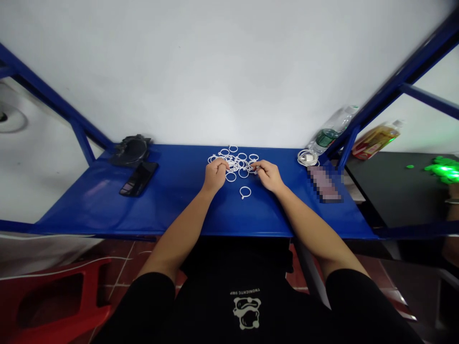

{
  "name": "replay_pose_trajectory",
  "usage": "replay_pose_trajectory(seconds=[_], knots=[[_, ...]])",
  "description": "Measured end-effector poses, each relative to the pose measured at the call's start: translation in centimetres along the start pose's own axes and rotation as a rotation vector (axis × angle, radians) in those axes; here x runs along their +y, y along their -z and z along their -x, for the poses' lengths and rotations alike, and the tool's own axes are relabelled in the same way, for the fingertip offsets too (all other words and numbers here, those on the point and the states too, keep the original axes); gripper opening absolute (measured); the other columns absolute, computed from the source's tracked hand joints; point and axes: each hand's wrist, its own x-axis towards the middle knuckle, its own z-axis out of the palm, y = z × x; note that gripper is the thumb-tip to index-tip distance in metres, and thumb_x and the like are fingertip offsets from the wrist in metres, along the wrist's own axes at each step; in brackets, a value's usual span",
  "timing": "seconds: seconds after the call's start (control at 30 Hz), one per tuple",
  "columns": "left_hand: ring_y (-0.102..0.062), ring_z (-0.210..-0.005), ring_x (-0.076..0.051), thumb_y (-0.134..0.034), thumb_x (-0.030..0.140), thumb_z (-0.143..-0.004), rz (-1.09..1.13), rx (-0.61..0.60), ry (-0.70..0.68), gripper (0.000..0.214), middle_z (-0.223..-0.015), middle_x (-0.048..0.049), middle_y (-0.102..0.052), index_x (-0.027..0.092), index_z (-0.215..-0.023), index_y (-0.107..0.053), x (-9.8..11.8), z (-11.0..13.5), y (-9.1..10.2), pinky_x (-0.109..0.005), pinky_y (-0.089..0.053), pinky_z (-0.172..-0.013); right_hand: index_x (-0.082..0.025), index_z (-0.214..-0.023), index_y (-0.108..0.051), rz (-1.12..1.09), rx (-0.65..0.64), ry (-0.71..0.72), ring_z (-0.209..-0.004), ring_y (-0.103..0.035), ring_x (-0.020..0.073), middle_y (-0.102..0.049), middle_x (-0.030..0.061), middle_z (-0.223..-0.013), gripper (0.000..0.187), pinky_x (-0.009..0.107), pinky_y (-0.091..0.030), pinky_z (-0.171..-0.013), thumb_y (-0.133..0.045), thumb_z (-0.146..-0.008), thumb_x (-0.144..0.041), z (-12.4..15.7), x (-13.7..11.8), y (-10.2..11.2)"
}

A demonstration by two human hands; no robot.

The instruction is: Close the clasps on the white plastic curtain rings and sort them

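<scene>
A loose pile of thin white plastic rings (236,164), each with a small knob, lies on the blue table (172,210). My left hand (215,176) is closed at the pile's left edge, and its fingertips hide whatever is in them. At the right edge, my right hand (269,176) pinches a white ring (253,168) between thumb and forefinger, partly covered by the fingers. A single ring (245,192) rests apart from the pile, nearer to me, between my two wrists.
On the left are a black phone (139,178) and a dark round object (132,149). A coiled white cable (307,158), a plastic bottle (332,131) and a blurred-out flat object (325,184) lie on the right. Blue frame bars flank the table; a red stool (82,310) stands below left.
</scene>
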Motion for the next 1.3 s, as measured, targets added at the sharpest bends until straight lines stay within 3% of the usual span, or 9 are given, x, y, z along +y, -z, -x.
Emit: replay_pose_trajectory(seconds=[0.13, 0.23, 0.4, 0.53, 0.63, 0.8, 0.93, 1.1, 1.3], knots=[[-0.064, -0.067, -0.013, -0.051, 0.007, -0.092, -0.037, 0.001, -0.020, 0.031, -0.089, -0.0024, -0.078, 0.020, -0.102, -0.078, -0.7, 0.3, -0.1, -0.028, -0.054, -0.071, -0.023, -0.104, -0.080, 0.008, -0.001, 0.004, -0.085, -0.073, 0.0214, -0.080, 0.0038, -0.095, 0.034, 0.036, -0.060, -0.087, -0.051, -0.089, -0.012, 0.0, 0.1, 0.1], [-0.059, -0.057, -0.010, -0.057, 0.010, -0.097, -0.088, -0.045, 0.008, 0.043, -0.109, -0.0044, -0.081, 0.021, -0.137, -0.069, -1.3, 0.4, -0.3, -0.027, -0.055, -0.066, -0.023, -0.106, -0.080, 0.011, 0.022, 0.005, -0.086, -0.073, 0.0217, -0.080, 0.0044, -0.096, 0.036, 0.036, -0.060, -0.086, -0.051, -0.089, -0.012, -0.1, 0.1, 0.1], [-0.075, -0.098, -0.019, -0.065, 0.013, -0.097, -0.232, -0.124, -0.039, 0.022, -0.125, -0.0091, -0.077, 0.020, -0.112, -0.080, -2.0, 0.1, -0.4, -0.032, -0.061, -0.088, -0.022, -0.110, -0.080, 0.034, 0.011, 0.043, -0.088, -0.073, 0.0220, -0.079, 0.0049, -0.096, 0.039, 0.037, -0.059, -0.088, -0.049, -0.090, -0.011, -0.2, 0.2, 0.1], [-0.075, -0.088, -0.018, -0.071, 0.018, -0.097, -0.322, -0.190, 0.039, 0.016, -0.112, -0.0071, -0.078, 0.021, -0.107, -0.083, -2.1, 0.0, -0.4, -0.034, -0.062, -0.088, -0.022, -0.102, -0.080, 0.046, 0.006, 0.041, -0.086, -0.072, 0.0221, -0.078, 0.0047, -0.094, 0.036, 0.036, -0.059, -0.085, -0.049, -0.088, -0.012, -0.2, 0.3, 0.2], [-0.077, -0.094, -0.020, -0.070, 0.017, -0.099, -0.323, -0.216, 0.093, 0.019, -0.107, -0.0053, -0.082, 0.022, -0.111, -0.084, -2.3, 0.0, -0.5, -0.034, -0.062, -0.093, -0.022, -0.095, -0.080, 0.041, 0.016, 0.040, -0.086, -0.071, 0.0221, -0.077, 0.0049, -0.092, 0.033, 0.036, -0.058, -0.086, -0.049, -0.088, -0.013, -0.3, 0.3, 0.4], [-0.079, -0.104, -0.021, -0.067, 0.020, -0.102, -0.319, -0.249, 0.137, 0.026, -0.116, -0.0068, -0.083, 0.022, -0.124, -0.081, -2.1, 0.1, -0.4, -0.034, -0.061, -0.099, -0.022, -0.097, -0.078, 0.065, 0.028, 0.037, -0.087, -0.070, 0.0222, -0.075, 0.0054, -0.092, 0.033, 0.037, -0.057, -0.088, -0.046, -0.093, -0.014, -0.4, 0.4, 0.7], [-0.079, -0.094, -0.020, -0.072, 0.025, -0.100, -0.347, -0.307, 0.168, 0.033, -0.127, -0.0067, -0.081, 0.024, -0.133, -0.078, -1.5, 0.3, -0.5, -0.036, -0.062, -0.099, -0.021, -0.103, -0.078, 0.083, 0.003, 0.046, -0.092, -0.070, 0.0231, -0.075, 0.0069, -0.097, 0.036, 0.038, -0.057, -0.090, -0.045, -0.093, -0.012, -0.5, 0.6, 0.6], [-0.078, -0.094, -0.022, -0.077, 0.028, -0.096, -0.310, -0.296, 0.084, 0.026, -0.142, -0.0083, -0.074, 0.026, -0.121, -0.082, -1.4, 0.6, -0.7, -0.041, -0.063, -0.097, -0.020, -0.112, -0.078, 0.109, -0.103, 0.035, -0.098, -0.069, 0.0246, -0.075, 0.0098, -0.108, 0.043, 0.040, -0.057, -0.093, -0.045, -0.088, -0.007, -0.4, 0.6, 0.4], [-0.073, -0.084, -0.018, -0.075, 0.028, -0.097, -0.276, -0.356, 0.010, 0.020, -0.118, -0.0079, -0.080, 0.023, -0.115, -0.081, -0.8, 0.6, -0.5, -0.036, -0.061, -0.085, -0.022, -0.094, -0.078, 0.080, -0.063, 0.035, -0.093, -0.071, 0.0243, -0.076, 0.0071, -0.098, 0.038, 0.039, -0.058, -0.090, -0.046, -0.085, -0.005, -0.4, 0.9, 0.4]])
